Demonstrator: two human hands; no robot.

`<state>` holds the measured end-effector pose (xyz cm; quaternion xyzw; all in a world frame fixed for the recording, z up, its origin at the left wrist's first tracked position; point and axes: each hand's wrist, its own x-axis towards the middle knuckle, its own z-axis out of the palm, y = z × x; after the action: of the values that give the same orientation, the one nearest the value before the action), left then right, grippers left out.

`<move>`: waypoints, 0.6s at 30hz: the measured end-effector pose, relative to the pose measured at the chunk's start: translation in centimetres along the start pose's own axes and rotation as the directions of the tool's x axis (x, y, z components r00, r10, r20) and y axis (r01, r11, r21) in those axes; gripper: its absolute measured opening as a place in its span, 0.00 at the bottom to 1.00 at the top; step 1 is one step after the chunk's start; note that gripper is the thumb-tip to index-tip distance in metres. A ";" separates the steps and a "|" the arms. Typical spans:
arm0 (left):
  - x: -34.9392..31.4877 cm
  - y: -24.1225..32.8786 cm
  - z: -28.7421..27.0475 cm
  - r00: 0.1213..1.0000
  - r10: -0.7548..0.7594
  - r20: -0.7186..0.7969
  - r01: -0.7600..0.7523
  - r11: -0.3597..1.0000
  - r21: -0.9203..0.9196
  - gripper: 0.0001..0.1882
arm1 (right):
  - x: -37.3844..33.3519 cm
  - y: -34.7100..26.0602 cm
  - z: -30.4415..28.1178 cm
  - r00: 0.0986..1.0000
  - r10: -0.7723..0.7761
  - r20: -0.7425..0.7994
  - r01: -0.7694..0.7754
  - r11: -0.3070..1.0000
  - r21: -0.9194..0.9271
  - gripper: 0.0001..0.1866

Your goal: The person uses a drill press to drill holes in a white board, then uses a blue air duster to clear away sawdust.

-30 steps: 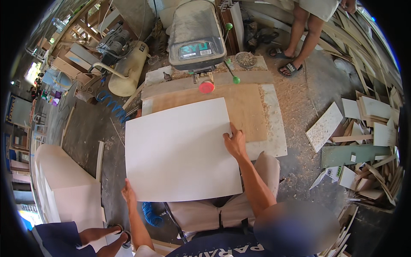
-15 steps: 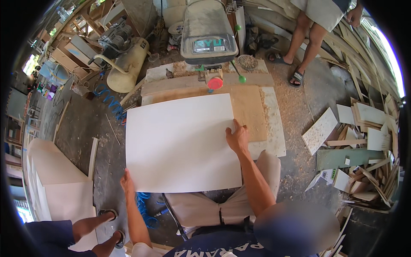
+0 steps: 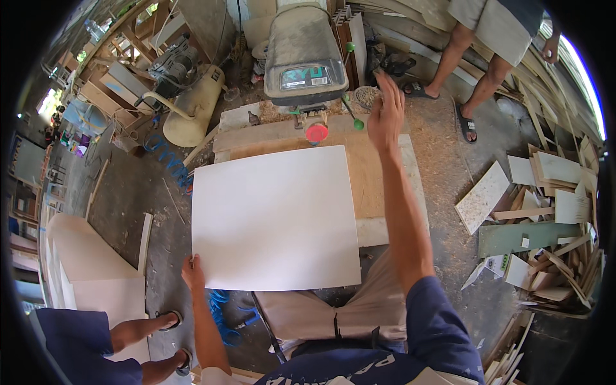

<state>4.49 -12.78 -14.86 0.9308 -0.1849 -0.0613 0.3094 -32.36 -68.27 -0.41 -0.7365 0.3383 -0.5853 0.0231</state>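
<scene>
A large white panel (image 3: 276, 221) lies across the wooden work table (image 3: 369, 167) in front of me, its near edge over my lap. My left hand (image 3: 192, 272) grips the panel at its near left corner, with the fingers partly hidden by it. My right hand (image 3: 385, 119) is raised off the panel, fingers stretched out and holding nothing. It is beside the green-knobbed lever (image 3: 358, 123) of the drill press (image 3: 305, 61). Below the grey machine head, a round red part (image 3: 316, 133) sits just beyond the panel's far edge.
A cream compressor tank (image 3: 192, 112) with a blue coiled hose (image 3: 168, 160) stands at the far left. Wood offcuts (image 3: 558, 212) are heaped on the right. One person (image 3: 491, 70) stands far right, another (image 3: 96, 346) near left. Sawdust covers the table and floor.
My right hand has let go of the panel's right edge and moved up toward the machine's levers. The left hand keeps its grip; the panel has shifted slightly.
</scene>
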 end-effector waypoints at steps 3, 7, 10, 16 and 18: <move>0.2 -2.5 -1.8 0.987 0.125 -0.104 -0.136 0.985 -0.106 0.35 | 8.6 -2.2 1.8 0.936 -0.284 0.208 0.287 0.958 0.016 0.34; -7.0 6.0 -2.1 0.860 0.471 0.196 -0.510 0.801 0.314 0.53 | 9.4 2.3 4.6 0.712 -0.285 0.641 0.537 0.810 -0.237 0.35; -12.1 15.0 -2.8 0.641 0.440 0.629 -0.708 0.657 0.261 0.60 | 8.4 5.9 7.2 0.736 -0.290 0.612 0.482 0.859 -0.173 0.38; -12.7 11.8 0.0 0.502 0.491 0.712 -0.826 0.515 0.228 0.63 | 2.5 5.8 8.9 0.652 0.064 0.755 0.022 0.994 -0.104 0.17; -12.5 12.7 1.5 0.479 0.509 0.715 -0.851 0.469 0.236 0.64 | 0.3 8.1 7.9 0.578 0.027 0.816 -0.218 0.968 0.123 0.16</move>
<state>-11.27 -18.24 -8.48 0.7475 -0.6487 -0.1325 -0.0538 -29.23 -77.51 -6.11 -0.8894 0.2773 -0.2159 0.2923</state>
